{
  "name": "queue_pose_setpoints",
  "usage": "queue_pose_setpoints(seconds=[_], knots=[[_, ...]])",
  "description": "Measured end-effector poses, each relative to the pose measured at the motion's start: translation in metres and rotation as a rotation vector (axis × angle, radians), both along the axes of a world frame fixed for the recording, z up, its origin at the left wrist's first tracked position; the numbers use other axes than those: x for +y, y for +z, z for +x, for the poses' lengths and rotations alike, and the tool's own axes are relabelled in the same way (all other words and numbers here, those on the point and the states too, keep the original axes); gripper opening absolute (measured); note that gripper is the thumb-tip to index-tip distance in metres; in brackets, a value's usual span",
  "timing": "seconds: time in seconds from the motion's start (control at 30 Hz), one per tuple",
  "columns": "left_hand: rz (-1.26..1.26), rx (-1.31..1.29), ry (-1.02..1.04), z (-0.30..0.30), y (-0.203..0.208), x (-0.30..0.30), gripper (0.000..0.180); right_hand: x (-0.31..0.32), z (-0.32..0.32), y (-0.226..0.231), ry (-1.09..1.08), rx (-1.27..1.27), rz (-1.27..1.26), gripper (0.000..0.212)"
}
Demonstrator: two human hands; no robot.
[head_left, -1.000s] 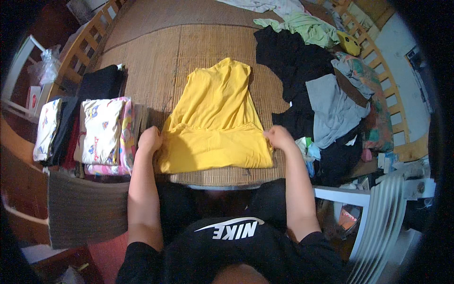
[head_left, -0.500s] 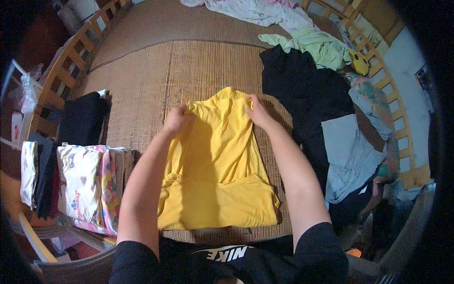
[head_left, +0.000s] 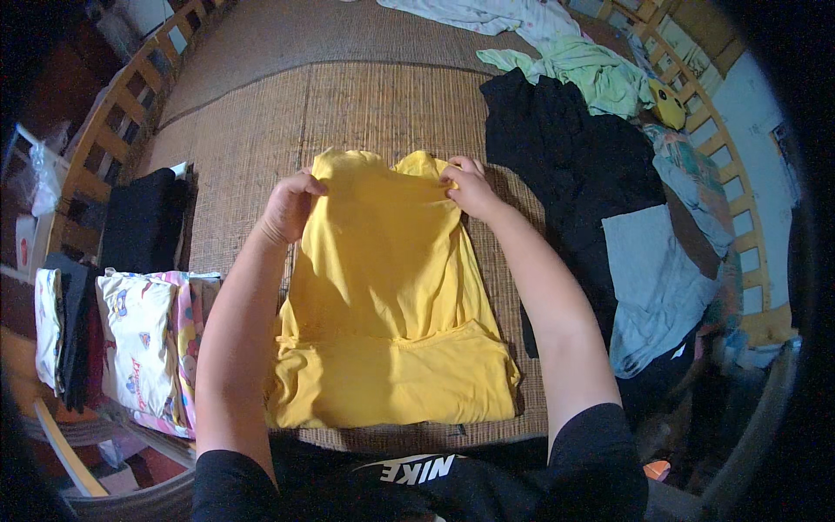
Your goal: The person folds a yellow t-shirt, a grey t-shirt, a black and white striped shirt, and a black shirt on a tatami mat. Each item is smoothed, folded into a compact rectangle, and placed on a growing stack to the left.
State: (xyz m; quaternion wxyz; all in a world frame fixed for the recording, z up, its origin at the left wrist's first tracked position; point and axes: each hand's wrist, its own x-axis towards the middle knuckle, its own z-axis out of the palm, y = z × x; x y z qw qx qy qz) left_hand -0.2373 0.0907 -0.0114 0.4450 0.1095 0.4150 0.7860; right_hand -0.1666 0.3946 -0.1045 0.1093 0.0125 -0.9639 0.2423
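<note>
A yellow garment [head_left: 383, 270], its exact kind hard to tell, lies on the woven mat in front of me. Its near end is folded up into a wide band across the lower part. My left hand [head_left: 294, 202] pinches the far left corner of the cloth. At the far right corner, my right hand [head_left: 470, 188] grips the fabric between thumb and fingers. Between the two hands the far edge is lifted a little and dips in the middle. Part of the cloth behind that edge is hidden.
Folded printed clothes [head_left: 139, 344] and a folded black garment [head_left: 139, 217] stand at the left. Spread black clothing [head_left: 565, 148], a grey-blue cloth [head_left: 657, 278] and a light green cloth [head_left: 591, 74] lie to the right. A slatted wooden rail [head_left: 91, 152] borders the woven mat [head_left: 252, 122].
My left hand has moved left and slightly up, drawing the far left corner of the yellow garment outward. The far edge is now wider and lifted. My right hand has shifted only slightly.
</note>
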Motion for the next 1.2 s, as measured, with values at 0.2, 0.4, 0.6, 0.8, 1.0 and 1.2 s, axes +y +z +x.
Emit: queue_pose_setpoints(seconds=[0.2, 0.4, 0.6, 0.8, 1.0, 1.2], knots=[[-0.071, 0.006, -0.026, 0.003, -0.003, 0.003, 0.039, 0.010, -0.006, 0.013, 0.071, 0.036, -0.398, 0.008], [-0.725, 0.606, 0.013, -0.016, -0.003, -0.015, 0.033, 0.026, -0.003, 0.089, 0.151, -0.304, -0.657, 0.026], [-0.845, 0.865, -0.150, -0.043, 0.011, -0.021, 0.028, 0.044, -0.012, 0.099, 0.159, -0.478, -0.493, 0.033], [-0.605, 0.722, -0.098, -0.050, 0.007, -0.027, 0.027, 0.054, -0.001, 0.100, 0.088, -0.346, -0.888, 0.030], [0.047, 0.023, -0.035, -0.015, 0.001, -0.015, 0.045, 0.048, 0.003, 0.099, 0.118, -0.303, -1.321, 0.032], [-0.178, 0.074, -0.262, -0.001, -0.026, 0.009, 0.041, 0.045, 0.003, 0.101, 0.083, -0.288, -1.147, 0.031]])
